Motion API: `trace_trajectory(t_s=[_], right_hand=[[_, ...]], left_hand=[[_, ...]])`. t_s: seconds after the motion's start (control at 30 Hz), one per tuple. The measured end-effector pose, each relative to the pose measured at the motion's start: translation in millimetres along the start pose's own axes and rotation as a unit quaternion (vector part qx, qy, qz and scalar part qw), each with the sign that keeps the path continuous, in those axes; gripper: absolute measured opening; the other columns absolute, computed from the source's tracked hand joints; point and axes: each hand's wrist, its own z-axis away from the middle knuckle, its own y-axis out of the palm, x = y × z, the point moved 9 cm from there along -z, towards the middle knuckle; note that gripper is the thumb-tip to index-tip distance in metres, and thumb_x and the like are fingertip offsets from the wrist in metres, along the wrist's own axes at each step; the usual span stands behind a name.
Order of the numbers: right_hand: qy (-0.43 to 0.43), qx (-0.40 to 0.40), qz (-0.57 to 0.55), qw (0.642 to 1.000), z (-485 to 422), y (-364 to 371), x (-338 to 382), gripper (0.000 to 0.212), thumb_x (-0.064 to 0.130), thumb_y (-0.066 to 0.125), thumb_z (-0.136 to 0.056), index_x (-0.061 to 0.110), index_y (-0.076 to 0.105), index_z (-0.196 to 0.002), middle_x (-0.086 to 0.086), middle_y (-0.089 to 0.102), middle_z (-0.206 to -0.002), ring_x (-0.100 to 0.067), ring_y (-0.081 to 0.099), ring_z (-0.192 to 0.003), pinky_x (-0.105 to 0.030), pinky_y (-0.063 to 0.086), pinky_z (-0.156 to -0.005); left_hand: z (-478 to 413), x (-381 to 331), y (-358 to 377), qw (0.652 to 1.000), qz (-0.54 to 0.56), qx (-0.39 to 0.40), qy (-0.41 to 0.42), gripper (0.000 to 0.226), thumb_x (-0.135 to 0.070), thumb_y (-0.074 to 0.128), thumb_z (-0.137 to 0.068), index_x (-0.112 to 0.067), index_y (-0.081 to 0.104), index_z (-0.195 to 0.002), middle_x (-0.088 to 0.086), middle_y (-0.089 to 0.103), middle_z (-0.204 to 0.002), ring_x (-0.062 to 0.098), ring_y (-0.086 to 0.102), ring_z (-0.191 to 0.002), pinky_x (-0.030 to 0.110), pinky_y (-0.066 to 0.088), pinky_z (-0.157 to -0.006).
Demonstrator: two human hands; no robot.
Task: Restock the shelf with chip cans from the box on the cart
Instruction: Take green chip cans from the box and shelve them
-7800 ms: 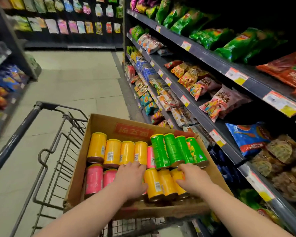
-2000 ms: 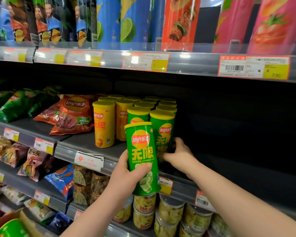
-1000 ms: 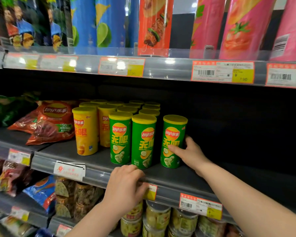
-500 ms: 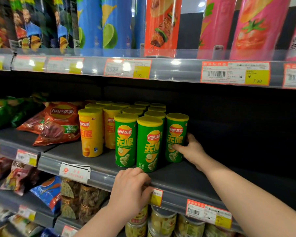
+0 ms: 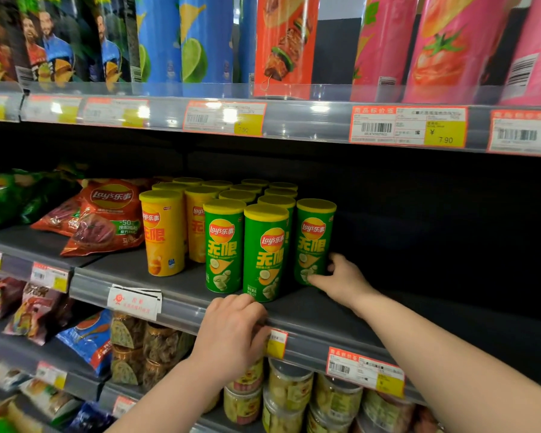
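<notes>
Nearest, at lower centre, the left hand [image 5: 231, 332] lies knuckles-up with its fingers curled over the rail [image 5: 185, 310] along the shelf front. It holds no can. The pose reads as a brace for the body while the other arm reaches in. Below the rail, jars [image 5: 289, 390] fill the next level down.

Just past it, right of centre, the right hand [image 5: 341, 278] reaches over the bare shelf [image 5: 388, 314] and pinches the foot of the end can [image 5: 314, 242], with the thumb on the front face and the fingers round the far side. A grip that low suits sliding or turning a can that already stands on its base, so I judge this to be the squaring-up step: logo forward, side close to its neighbours. The end can is upright, just beside the green cans [image 5: 266, 254] at centre and set slightly further back than the front two.

Behind these, more lids run back in rows. Yellow cans [image 5: 163, 232] stand to their left and bags [image 5: 107, 214] lie further left, so each flavour keeps its own column. The shelf to the right of the end can is dark and unfilled, likely where further cans belong.

Farthest, across the top of the frame, price tags [image 5: 408, 126] line the upper level under tall cans [image 5: 450, 48]. The box and cart are out of view.
</notes>
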Motion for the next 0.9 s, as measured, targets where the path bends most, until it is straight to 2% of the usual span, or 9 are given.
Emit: trace_trajectory(t_s=[0.1,0.2,0.3,0.37,0.5,0.6,0.73,0.83,0.9], right_hand=[[-0.014,0.026,0.120,0.992,18,2,2,0.063,0.040,0.060,-0.088,0.022,0.034,-0.143,-0.001,0.042,-0.142,-0.021,0.046,-0.126,-0.029,0.041,-0.097],[-0.079,0.046,0.204,0.975,43,7,16,0.053,0.044,0.054,-0.090,0.028,0.040,-0.138,0.003,0.041,-0.142,-0.019,0.044,-0.126,-0.031,0.041,-0.101],[-0.175,0.027,0.242,0.954,71,11,34,0.047,0.047,0.052,-0.090,0.029,0.046,-0.133,0.005,0.046,-0.137,-0.019,0.047,-0.122,-0.034,0.042,-0.098],[-0.216,0.029,0.248,0.944,86,16,40,0.044,0.045,0.051,-0.091,0.029,0.047,-0.132,0.007,0.049,-0.133,-0.018,0.047,-0.120,-0.035,0.042,-0.097],[-0.291,0.026,0.271,0.917,107,28,50,0.039,0.040,0.049,-0.091,0.028,0.050,-0.127,0.007,0.053,-0.125,-0.019,0.047,-0.118,-0.035,0.040,-0.097],[-0.326,0.033,0.291,0.899,122,45,52,0.035,0.038,0.050,-0.085,0.024,0.060,-0.115,0.003,0.061,-0.114,-0.025,0.053,-0.110,-0.038,0.043,-0.089],[-0.380,-0.001,0.300,0.875,140,61,59,0.023,0.039,0.054,-0.064,0.023,0.066,-0.075,0.005,0.064,-0.075,-0.024,0.063,-0.076,-0.033,0.050,-0.061],[-0.428,0.010,0.304,0.851,154,79,62,0.027,0.041,0.043,-0.067,0.025,0.064,-0.074,0.007,0.062,-0.073,-0.020,0.064,-0.074,-0.029,0.051,-0.062],[-0.436,0.041,0.296,0.849,162,94,61,0.027,0.041,0.044,-0.067,0.026,0.064,-0.076,0.007,0.062,-0.073,-0.019,0.064,-0.072,-0.030,0.052,-0.062]], left_hand=[[2,-2,0,1.000,-0.008,0.001,0.002,0.027,-0.046,0.047,-0.077,-0.025,0.063,-0.083,-0.008,0.055,-0.077,0.018,0.058,-0.070,0.030,0.045,-0.062],[8,-9,-1,1.000,-0.005,-0.003,0.005,0.031,-0.043,0.050,-0.077,-0.021,0.060,-0.095,-0.003,0.058,-0.088,0.022,0.057,-0.079,0.032,0.040,-0.071],[16,-14,-5,1.000,-0.008,-0.001,-0.018,0.042,-0.042,0.050,-0.074,-0.016,0.062,-0.105,0.002,0.059,-0.102,0.025,0.056,-0.095,0.035,0.051,-0.080],[23,-17,-6,0.999,-0.011,0.011,-0.033,0.046,-0.042,0.050,-0.074,-0.014,0.063,-0.108,0.004,0.059,-0.106,0.027,0.056,-0.101,0.037,0.052,-0.085],[37,-19,-9,0.997,-0.030,0.044,-0.060,0.048,-0.045,0.049,-0.073,-0.016,0.063,-0.108,0.004,0.062,-0.105,0.025,0.060,-0.098,0.034,0.054,-0.081],[54,-19,-10,0.994,-0.050,0.063,-0.076,0.049,-0.046,0.055,-0.066,-0.017,0.063,-0.104,0.001,0.064,-0.098,0.023,0.065,-0.088,0.032,0.056,-0.068],[84,-14,-3,0.985,-0.062,0.119,-0.108,0.050,-0.048,0.046,-0.069,-0.016,0.067,-0.101,0.001,0.065,-0.093,0.023,0.065,-0.081,0.034,0.057,-0.061],[109,-8,0,0.974,-0.083,0.158,-0.139,0.051,-0.051,0.043,-0.070,-0.016,0.065,-0.101,0.000,0.062,-0.090,0.023,0.063,-0.078,0.035,0.055,-0.059],[125,-4,3,0.964,-0.086,0.194,-0.162,0.056,-0.052,0.037,-0.071,-0.016,0.063,-0.105,0.001,0.060,-0.095,0.025,0.060,-0.086,0.038,0.053,-0.066]])
